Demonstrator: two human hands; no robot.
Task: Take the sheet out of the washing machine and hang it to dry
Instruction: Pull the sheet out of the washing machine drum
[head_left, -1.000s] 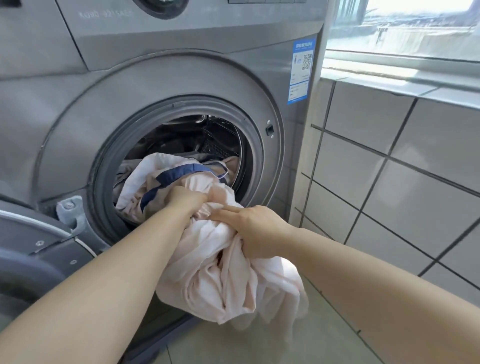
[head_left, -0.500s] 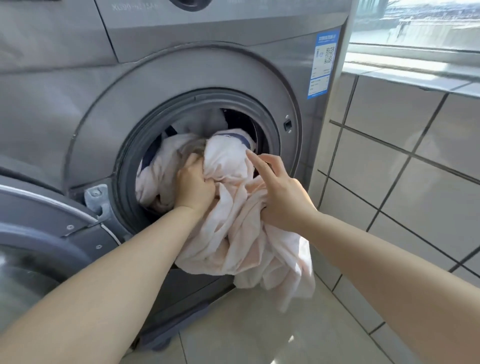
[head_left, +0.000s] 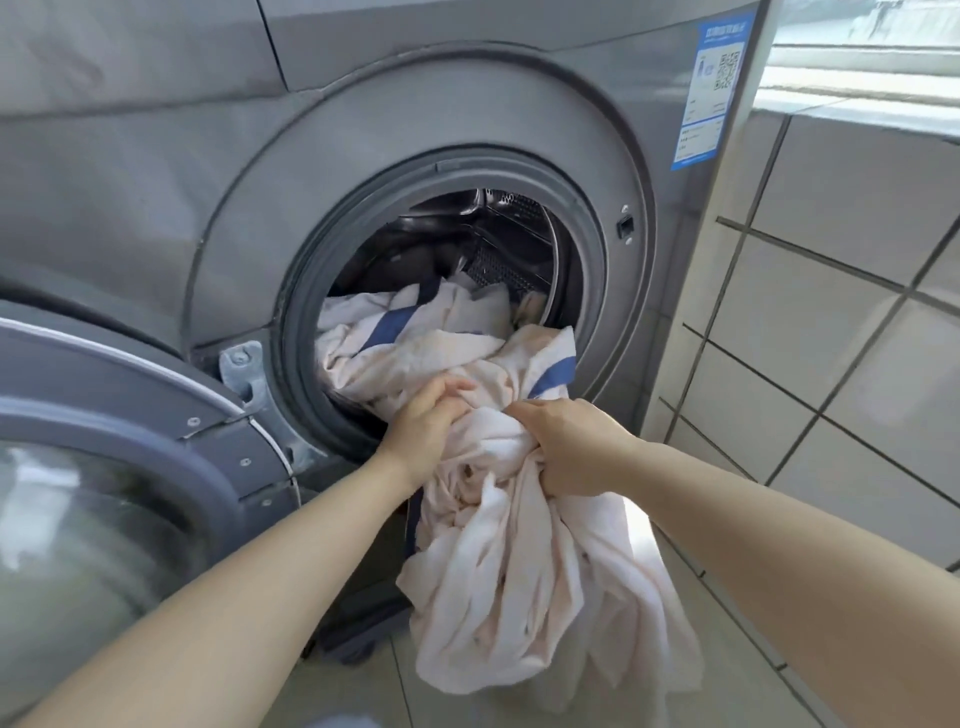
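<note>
A pale pink sheet (head_left: 524, 587) with blue bands spills from the round drum opening of the grey washing machine (head_left: 415, 104). One part still lies inside the drum; a large bunch hangs down past the rim toward the floor. My left hand (head_left: 423, 428) grips the cloth at the lower edge of the opening. Just to its right, my right hand (head_left: 574, 449) grips a twisted fold of the same sheet. The upper drum behind the cloth shows bare metal.
The machine's door (head_left: 119, 467) stands swung open at the left, its glass facing me. A grey tiled wall (head_left: 831, 338) rises close on the right under a bright window sill (head_left: 857, 104). Pale floor tiles (head_left: 363, 691) lie below the hanging cloth.
Both hands have come down and back from the drum mouth, drawing more sheet out. The hanging bunch is longer, and the upper drum now shows bare.
</note>
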